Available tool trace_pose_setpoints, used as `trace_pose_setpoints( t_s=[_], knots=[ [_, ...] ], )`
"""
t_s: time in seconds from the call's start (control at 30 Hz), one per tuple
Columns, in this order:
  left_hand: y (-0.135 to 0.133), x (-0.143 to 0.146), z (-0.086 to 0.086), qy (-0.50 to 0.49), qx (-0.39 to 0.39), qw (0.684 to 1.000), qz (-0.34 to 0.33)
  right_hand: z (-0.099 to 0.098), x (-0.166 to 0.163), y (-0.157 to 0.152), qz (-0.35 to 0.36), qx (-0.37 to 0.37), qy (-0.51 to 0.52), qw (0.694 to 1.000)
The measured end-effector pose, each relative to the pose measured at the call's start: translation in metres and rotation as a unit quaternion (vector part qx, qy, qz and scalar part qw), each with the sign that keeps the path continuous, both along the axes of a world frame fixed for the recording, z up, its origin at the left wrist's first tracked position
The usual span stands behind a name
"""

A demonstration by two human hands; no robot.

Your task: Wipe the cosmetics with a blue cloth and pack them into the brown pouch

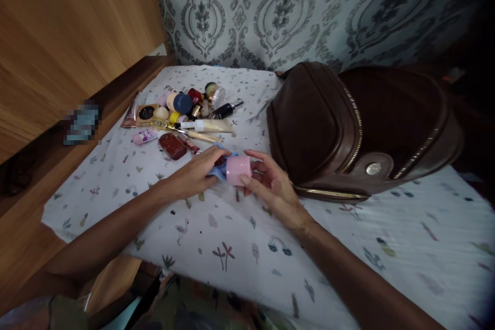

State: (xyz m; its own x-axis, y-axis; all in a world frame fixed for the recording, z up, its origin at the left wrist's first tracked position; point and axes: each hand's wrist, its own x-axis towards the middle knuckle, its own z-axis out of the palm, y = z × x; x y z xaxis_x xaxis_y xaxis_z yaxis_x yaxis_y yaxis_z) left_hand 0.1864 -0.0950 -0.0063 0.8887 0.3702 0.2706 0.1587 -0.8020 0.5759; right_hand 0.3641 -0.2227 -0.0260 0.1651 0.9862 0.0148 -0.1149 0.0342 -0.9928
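A small pink jar [236, 170] is held sideways above the patterned cloth, between my two hands. The fingers and thumb of my right hand [273, 180] close around one end of it. My left hand [199, 172] grips a blue cloth [218, 170], which presses against the jar's other end. Something dark shows between the left fingers, too hidden to name. Just beyond my left hand lie a dark red case [172, 146] and a brush with a pale handle [203, 136].
A pile of cosmetics, with a cream tube [213, 126], a blue-capped jar [182, 103] and a black bottle [225, 110], lies at the back left. A brown leather backpack [309, 118] rests on the right. Wooden furniture [77, 26] borders the left, and patterned wallpaper [240, 15] the back.
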Motion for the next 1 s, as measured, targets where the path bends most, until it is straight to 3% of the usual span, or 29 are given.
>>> trace_pose_setpoints(
  t_s=[0.23, 0.4, 0.57, 0.73, 1.0],
  knots=[
    [-0.002, 0.002, -0.002, -0.064, -0.002, 0.995, 0.076, 0.006, -0.001, -0.001, 0.004, -0.004, -0.048, 0.999],
    [-0.002, 0.003, -0.001, -0.07, -0.068, 0.993, 0.069, 0.004, -0.001, -0.002, -0.009, 0.006, -0.125, 0.992],
    [-0.002, 0.003, -0.001, -0.104, -0.086, 0.989, 0.065, -0.001, 0.0, -0.002, -0.054, 0.02, -0.229, 0.972],
    [-0.005, 0.001, 0.004, -0.124, -0.035, 0.991, 0.037, 0.0, 0.001, -0.001, -0.079, 0.018, -0.258, 0.963],
    [-0.012, 0.001, 0.01, -0.156, 0.059, 0.986, -0.032, 0.003, 0.005, -0.003, -0.062, 0.024, -0.275, 0.959]
  ],
)
